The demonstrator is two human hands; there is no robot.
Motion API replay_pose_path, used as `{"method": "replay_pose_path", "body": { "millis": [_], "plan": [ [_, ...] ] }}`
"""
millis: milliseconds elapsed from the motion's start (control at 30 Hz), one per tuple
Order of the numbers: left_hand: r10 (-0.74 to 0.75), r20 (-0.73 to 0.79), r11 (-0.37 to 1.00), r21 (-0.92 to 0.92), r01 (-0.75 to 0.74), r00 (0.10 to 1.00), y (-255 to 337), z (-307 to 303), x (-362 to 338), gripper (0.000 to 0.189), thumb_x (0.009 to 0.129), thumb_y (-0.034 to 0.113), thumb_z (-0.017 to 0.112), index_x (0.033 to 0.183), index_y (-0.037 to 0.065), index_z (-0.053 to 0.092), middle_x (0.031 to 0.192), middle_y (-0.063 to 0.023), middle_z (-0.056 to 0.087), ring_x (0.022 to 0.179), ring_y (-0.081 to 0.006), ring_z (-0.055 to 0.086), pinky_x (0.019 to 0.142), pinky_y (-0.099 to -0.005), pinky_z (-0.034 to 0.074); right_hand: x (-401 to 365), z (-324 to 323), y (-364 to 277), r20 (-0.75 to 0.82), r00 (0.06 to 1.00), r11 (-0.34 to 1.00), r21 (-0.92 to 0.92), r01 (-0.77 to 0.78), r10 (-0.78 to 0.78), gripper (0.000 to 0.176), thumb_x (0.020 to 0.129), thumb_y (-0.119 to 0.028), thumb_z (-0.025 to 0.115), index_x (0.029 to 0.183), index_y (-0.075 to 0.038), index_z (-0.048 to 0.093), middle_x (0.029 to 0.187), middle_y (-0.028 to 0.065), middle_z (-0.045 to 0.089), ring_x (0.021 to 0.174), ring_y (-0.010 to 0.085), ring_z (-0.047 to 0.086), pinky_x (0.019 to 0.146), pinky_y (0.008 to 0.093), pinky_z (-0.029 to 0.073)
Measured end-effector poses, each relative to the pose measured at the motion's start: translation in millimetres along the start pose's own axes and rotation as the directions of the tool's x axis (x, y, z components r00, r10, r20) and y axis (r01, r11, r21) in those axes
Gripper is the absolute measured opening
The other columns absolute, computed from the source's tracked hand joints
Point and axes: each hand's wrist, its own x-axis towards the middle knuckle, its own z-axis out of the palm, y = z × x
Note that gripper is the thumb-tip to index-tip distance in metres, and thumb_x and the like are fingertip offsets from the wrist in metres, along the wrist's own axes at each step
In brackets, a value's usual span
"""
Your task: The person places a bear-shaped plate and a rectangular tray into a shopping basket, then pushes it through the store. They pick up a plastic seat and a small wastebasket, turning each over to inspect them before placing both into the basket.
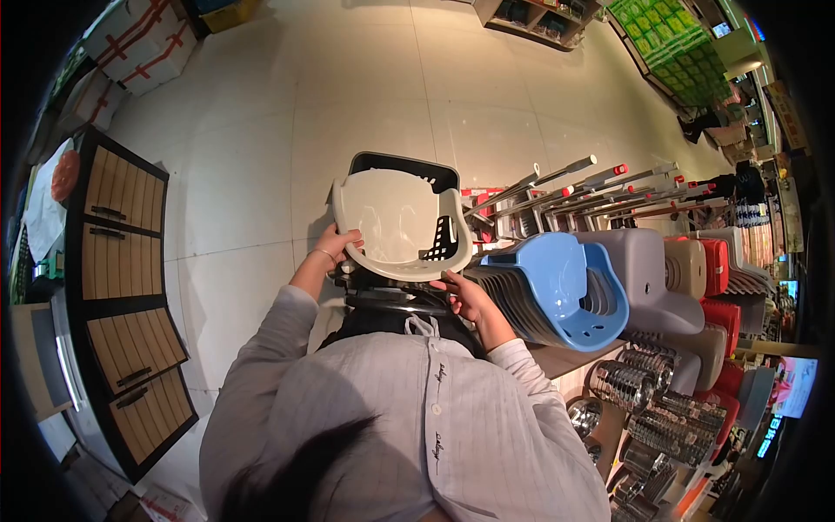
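Note:
An off-white plastic seat (391, 213) with a raised, curved rim is in front of my body. My left hand (335, 246) grips its left edge, thumb on top. At the lower right edge, my right hand (464, 294) has its fingertips on the rim; part of its grip is hidden. Behind and under the seat shows a black plastic basket (409, 162) with holes in its side. Below them is a dark metal frame (396, 300), mostly covered by the seat and my body.
To the right are stacked blue plastic chairs (565, 291), a grey plastic chair (639, 278), long-handled poles (557, 187) and metal bowls (622, 383). A slatted wooden cabinet (130, 261) stands left. Taped white boxes (143, 48) are at the far left, green packages (674, 52) at the far right.

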Motion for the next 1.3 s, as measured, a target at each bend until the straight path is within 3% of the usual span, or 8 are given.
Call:
{"method": "replay_pose_path", "body": {
  "millis": [167,233,433,633,833,1000,1167,1300],
  "plan": [
    [-0.042,-0.046,0.996,0.079,0.045,0.998,-19,-2,4,0.044,0.07,0.009,0.066,0.105,-0.002,0.042,0.085,-0.0118,0.057,0.06,-0.0155,0.058,0.043,-0.0201,0.044,14,-15,-3,0.112,0.986,0.967,0.208,-0.145,0.124,0.028,0.09,-0.028,0.04,0.109,-0.008,0.044,0.103,0.0047,0.06,0.043,0.0044,0.038,0.034,0.0132,0.034],
    [-0.108,-0.006,0.973,0.207,0.107,0.994,-21,0,4,0.054,0.073,0.013,0.067,0.116,0.002,0.037,0.097,-0.0091,0.056,0.08,-0.0174,0.06,0.066,-0.029,0.053,19,-18,-1,0.11,0.989,0.972,0.201,-0.118,0.098,0.027,0.091,-0.027,0.039,0.108,-0.007,0.044,0.102,0.0054,0.061,0.042,0.0049,0.04,0.034,0.0138,0.035],
    [-0.134,0.005,0.935,0.331,0.125,0.991,-38,22,2,0.069,0.071,0.021,0.068,0.124,0.008,0.025,0.114,-0.0099,0.047,0.092,-0.0213,0.057,0.068,-0.031,0.052,45,-38,9,0.034,0.998,0.964,0.259,-0.055,0.048,0.035,0.091,-0.034,0.039,0.112,-0.007,0.042,0.102,0.0094,0.059,0.048,0.0097,0.047,0.04,0.0187,0.043],
    [-0.224,0.042,0.944,0.258,0.206,0.974,-52,29,5,0.078,0.068,0.013,0.07,0.123,0.009,0.016,0.117,-0.0156,0.041,0.093,-0.0277,0.055,0.068,-0.0382,0.054,71,-60,26,-0.032,0.998,0.963,0.266,-0.049,0.06,0.032,0.089,-0.038,0.043,0.105,-0.01,0.04,0.093,0.008,0.057,0.055,0.0137,0.049,0.047,0.0256,0.047],
    [-0.168,0.084,0.986,0.036,0.165,0.982,-49,22,0,0.069,0.071,0.002,0.065,0.124,0.008,0.02,0.115,-0.0156,0.044,0.099,-0.029,0.053,0.072,-0.043,0.052,68,-49,31,-0.08,0.996,0.998,0.022,0.053,-0.051,0.032,0.083,-0.037,0.055,0.103,-0.012,0.048,0.078,0.0017,0.048,0.063,0.0132,0.05,0.054,0.0306,0.046],
    [-0.105,0.168,0.987,-0.102,0.124,0.98,-28,16,-31,0.069,0.074,-0.008,0.055,0.13,0.014,0.022,0.116,-0.0153,0.044,0.104,-0.0265,0.05,0.079,-0.0456,0.049,57,-36,38,-0.044,0.956,0.956,0.028,0.291,-0.29,0.033,0.084,-0.021,0.055,0.109,0.001,0.052,0.107,0.008,0.057,0.096,0.0149,0.054,0.079,0.0261,0.044],
    [-0.034,0.303,0.99,-0.119,0.073,0.953,-24,4,-48,0.086,0.076,-0.009,0.048,0.138,0.025,-0.001,0.119,-0.0169,0.04,0.106,-0.0236,0.048,0.088,-0.0406,0.044,26,-24,45,-0.027,0.905,0.905,-0.01,0.425,-0.425,0.029,0.08,-0.02,0.061,0.102,-0.001,0.058,0.097,0.0045,0.061,0.085,0.0103,0.056,0.077,0.0231,0.041],
    [0.033,0.302,0.986,-0.168,0.019,0.953,-14,2,-29,0.082,0.074,-0.011,0.045,0.137,0.027,0.009,0.117,-0.0164,0.044,0.109,-0.0246,0.047,0.085,-0.0381,0.046,22,-10,32,-0.04,0.901,0.9,-0.09,0.427,-0.432,0.029,0.081,-0.022,0.062,0.101,-0.001,0.057,0.095,0.0059,0.061,0.084,0.0136,0.058,0.073,0.0253,0.046]
  ]
}}
